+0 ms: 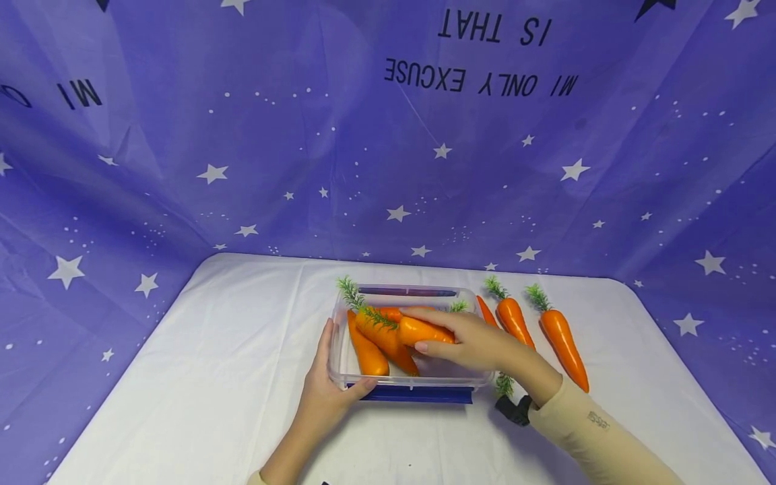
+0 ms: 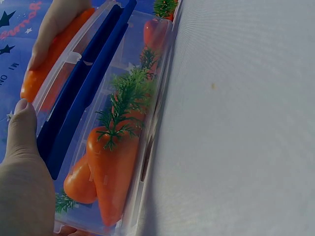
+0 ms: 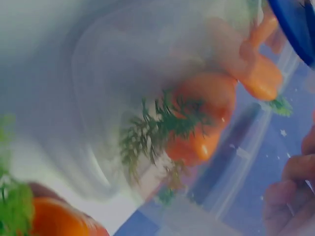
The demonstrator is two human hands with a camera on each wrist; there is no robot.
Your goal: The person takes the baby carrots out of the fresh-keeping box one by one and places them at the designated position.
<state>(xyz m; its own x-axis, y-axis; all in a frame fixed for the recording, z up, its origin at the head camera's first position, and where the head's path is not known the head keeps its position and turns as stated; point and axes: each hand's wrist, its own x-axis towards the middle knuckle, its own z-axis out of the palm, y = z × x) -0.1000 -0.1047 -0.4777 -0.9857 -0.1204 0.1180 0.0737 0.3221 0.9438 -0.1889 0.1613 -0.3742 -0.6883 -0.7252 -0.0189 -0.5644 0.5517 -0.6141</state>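
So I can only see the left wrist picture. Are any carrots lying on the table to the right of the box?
Observer: Yes, the head view shows several carrots right of the box.

Operator: Has the one furthest right got leaves?

Observer: Yes, a green tuft on the end away from the person.

Operator: And what's on the arm behind the right hand?

Observer: A beige sleeve.
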